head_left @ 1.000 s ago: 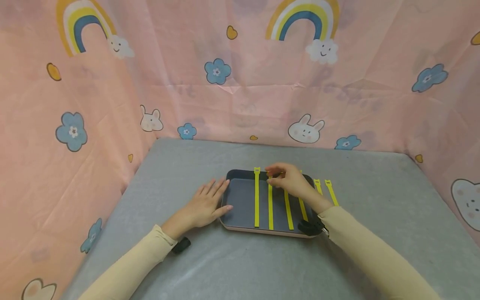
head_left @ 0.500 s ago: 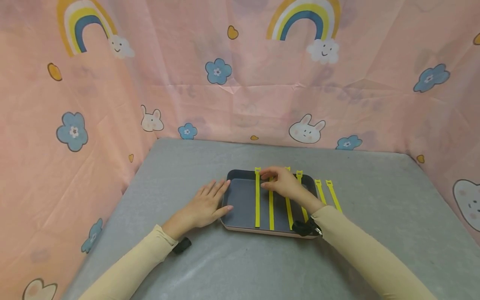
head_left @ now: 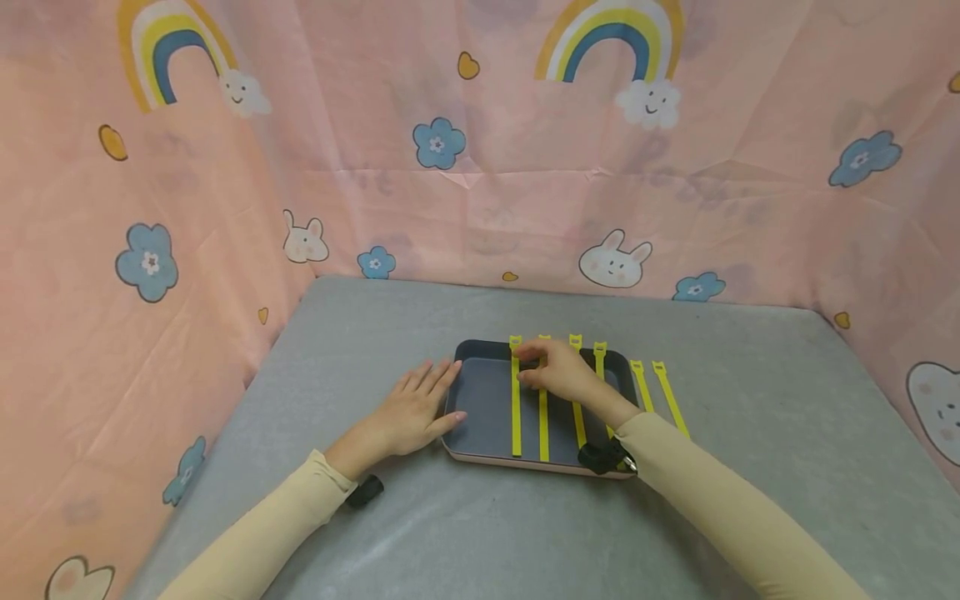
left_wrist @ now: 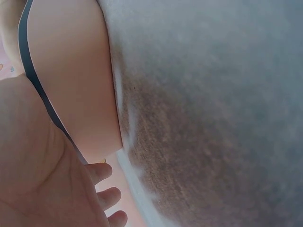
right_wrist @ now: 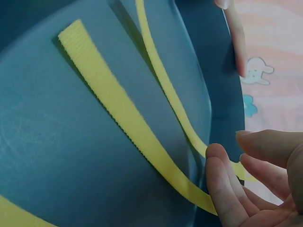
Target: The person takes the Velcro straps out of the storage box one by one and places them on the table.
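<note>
Clock positions take the tray's centre as the dial, with 12 at the far side.

At 9 o'clock, the left hand [head_left: 408, 414] rests on the rim with fingers extended and spread, gripping nothing. The shallow rectangular tray, dark grey inside [head_left: 480, 404] and pale pink outside, appears rigid; judged moderate in weight and smooth inside. Take hold of it by opposite rims.

Four flat yellow fabric straps with slotted heads lie across the tray from 12 to 6: first strap [head_left: 516, 417], second strap [head_left: 543, 425], third strap [head_left: 578, 425], fourth strap [head_left: 600, 367]. Their heads lie at the far rim. Expect them to be light, limp and easily displaced; pinch each just below its head.

Above the second strap, toward 1 o'clock, is the right hand [head_left: 562, 371], fingers loosely bent, thumb apart from them. No grasp is evident; whether a fingertip touches a strap cannot be told.

Outside the tray, at 3 o'clock, lie two matching straps: inner strap [head_left: 641, 385], outer strap [head_left: 670, 398], both partly masked by the right sleeve [head_left: 720, 492].

Surroundings: a black wrist device [head_left: 365, 492] at 8 o'clock; a pink printed curtain [head_left: 495, 217] beyond the grey-covered table [head_left: 450, 533] at 12; a second black device [head_left: 597, 457] at 5, obstructing the fourth strap's tail.
</note>
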A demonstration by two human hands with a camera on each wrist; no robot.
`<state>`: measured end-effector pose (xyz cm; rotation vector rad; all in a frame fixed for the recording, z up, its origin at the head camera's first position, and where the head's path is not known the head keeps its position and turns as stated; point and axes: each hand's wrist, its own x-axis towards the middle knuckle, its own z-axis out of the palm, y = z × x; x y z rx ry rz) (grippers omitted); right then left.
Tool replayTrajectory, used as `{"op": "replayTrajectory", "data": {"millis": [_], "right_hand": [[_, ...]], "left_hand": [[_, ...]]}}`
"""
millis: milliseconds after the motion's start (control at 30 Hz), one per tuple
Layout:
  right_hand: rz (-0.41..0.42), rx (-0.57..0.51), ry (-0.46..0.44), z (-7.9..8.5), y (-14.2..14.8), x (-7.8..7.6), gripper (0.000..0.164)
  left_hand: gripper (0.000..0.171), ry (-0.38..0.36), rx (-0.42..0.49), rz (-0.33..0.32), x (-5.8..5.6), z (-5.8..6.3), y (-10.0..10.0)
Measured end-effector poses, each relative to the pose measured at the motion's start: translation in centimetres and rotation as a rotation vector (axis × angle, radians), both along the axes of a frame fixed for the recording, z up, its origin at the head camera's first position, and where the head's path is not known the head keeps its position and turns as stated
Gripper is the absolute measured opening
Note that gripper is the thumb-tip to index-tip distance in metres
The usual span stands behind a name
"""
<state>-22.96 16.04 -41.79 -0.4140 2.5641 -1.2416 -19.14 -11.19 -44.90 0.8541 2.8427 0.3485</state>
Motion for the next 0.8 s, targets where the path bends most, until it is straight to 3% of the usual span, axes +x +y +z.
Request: {"op": "replayTrajectory", "data": {"millis": [333, 800], "right_hand": [[-0.002, 0.001, -0.055, -0.39, -0.66, -0.27, 0.04], [-0.006, 0.001, -0.05, -0.56, -0.92, -0.31, 0.04]], "left_hand": [[0.077, -0.011, -0.011, -0.001, 0.29, 0.78, 0.15], [0.077, -0.02, -0.023, 0.008, 0.28, 0.59, 0.09]]}}
